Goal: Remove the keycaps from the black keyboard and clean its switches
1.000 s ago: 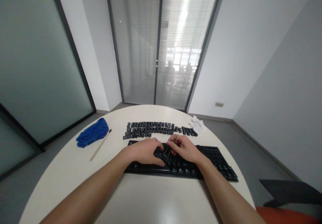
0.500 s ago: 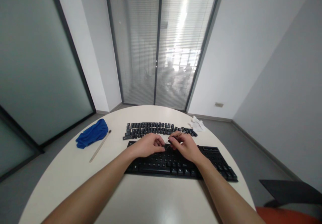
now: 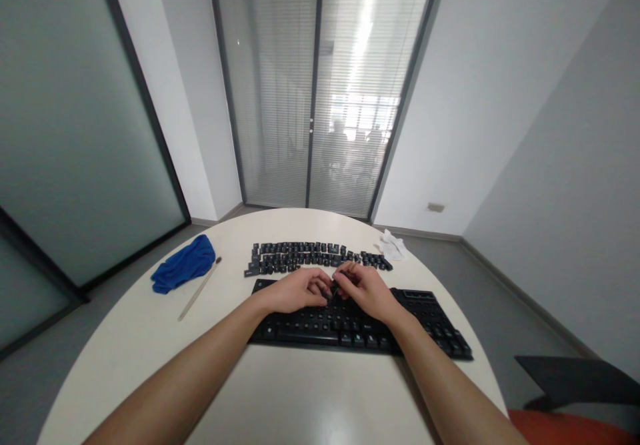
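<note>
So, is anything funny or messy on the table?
Yes. Lots of loose black keys lie in rows on the white table, behind the keyboard instead of on it. A crumpled white tissue sits beside them.

Office meeting room: round white worktop (image 3: 280, 398), black keyboard (image 3: 400, 325), frosted glass partition (image 3: 75, 131), glass doors with blinds (image 3: 320, 91), grey floor (image 3: 490, 298), bare white walls, wall socket (image 3: 436, 208), people dimly visible behind the blinds.
</note>
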A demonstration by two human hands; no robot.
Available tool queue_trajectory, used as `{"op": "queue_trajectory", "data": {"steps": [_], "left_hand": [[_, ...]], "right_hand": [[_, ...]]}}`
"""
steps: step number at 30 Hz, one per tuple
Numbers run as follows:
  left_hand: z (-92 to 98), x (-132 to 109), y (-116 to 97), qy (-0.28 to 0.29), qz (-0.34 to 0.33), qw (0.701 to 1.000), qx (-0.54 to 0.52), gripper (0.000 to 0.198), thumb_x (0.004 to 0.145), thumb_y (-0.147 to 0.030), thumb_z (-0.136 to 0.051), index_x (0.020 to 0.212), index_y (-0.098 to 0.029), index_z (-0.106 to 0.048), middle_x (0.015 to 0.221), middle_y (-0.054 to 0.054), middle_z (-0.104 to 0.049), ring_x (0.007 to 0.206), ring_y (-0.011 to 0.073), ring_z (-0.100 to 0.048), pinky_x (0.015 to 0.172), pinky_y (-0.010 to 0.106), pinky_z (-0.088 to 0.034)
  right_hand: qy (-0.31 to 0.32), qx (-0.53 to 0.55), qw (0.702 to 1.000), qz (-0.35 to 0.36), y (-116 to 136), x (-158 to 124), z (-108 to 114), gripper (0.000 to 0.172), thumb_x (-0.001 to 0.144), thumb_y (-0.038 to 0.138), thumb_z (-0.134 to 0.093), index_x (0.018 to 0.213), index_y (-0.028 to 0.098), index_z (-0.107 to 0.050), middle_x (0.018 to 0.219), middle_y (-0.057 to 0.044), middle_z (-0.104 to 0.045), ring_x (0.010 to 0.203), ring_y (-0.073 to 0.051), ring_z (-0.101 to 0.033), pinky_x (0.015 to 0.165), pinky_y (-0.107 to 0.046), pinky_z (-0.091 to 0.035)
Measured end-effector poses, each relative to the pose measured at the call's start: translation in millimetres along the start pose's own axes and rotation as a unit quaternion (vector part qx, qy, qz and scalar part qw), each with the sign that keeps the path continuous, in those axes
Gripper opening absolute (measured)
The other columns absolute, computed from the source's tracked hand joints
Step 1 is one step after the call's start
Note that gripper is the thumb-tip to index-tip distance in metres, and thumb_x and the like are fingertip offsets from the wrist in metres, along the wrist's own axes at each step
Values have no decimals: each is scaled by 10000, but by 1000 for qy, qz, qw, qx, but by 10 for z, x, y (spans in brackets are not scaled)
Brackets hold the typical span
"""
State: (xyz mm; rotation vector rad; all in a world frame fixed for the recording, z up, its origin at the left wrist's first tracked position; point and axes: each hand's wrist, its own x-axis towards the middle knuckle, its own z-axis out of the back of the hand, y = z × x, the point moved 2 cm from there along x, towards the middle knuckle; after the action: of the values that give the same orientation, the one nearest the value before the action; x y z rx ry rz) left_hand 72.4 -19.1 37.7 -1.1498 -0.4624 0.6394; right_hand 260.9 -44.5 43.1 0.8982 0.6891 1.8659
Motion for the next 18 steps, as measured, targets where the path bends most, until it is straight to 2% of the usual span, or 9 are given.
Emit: {"op": "queue_trajectory", "data": {"steps": [4, 8, 12, 18], "left_hand": [[-14, -7, 17, -17, -28, 999, 8, 440, 739, -42, -678, 1127, -167, -513, 995, 58, -704, 862, 144, -648, 795, 295, -502], [-28, -30, -1, -46, -61, 988, 134, 340, 777, -94, -693, 1073, -189, -556, 992, 33, -701, 918, 171, -653, 835, 310, -503], [-42, -43, -39, -43, -94, 945, 310, 265, 846, -199, -676, 1109, -231, -649, 1087, 30, -707, 998, 211, -645, 914, 348, -473], [-54, -51, -68, -34, -149, 890, 430, 197, 945, -277, -572, 1104, -242, -682, 1161, 32, -691, 1092, 216, -607, 989, 345, -440]], "right_hand": [[-12, 4, 1000, -17, -36, 22, 2, 288, 944, 462, -518, 887, 194, -604, 633, -9, -675, 560, -163, -644, 575, -267, -491], [-19, -8, 999, -31, -62, 38, -4, 305, 943, 469, -516, 851, 191, -602, 616, -7, -671, 552, -165, -638, 571, -266, -480], [-25, -3, 999, -45, -80, 45, -5, 318, 940, 475, -515, 823, 191, -596, 600, -6, -663, 552, -171, -639, 571, -269, -480], [-32, -3, 998, -57, -105, 53, -6, 328, 929, 494, -521, 826, 192, -596, 607, -9, -677, 561, -180, -651, 584, -279, -492]]}}
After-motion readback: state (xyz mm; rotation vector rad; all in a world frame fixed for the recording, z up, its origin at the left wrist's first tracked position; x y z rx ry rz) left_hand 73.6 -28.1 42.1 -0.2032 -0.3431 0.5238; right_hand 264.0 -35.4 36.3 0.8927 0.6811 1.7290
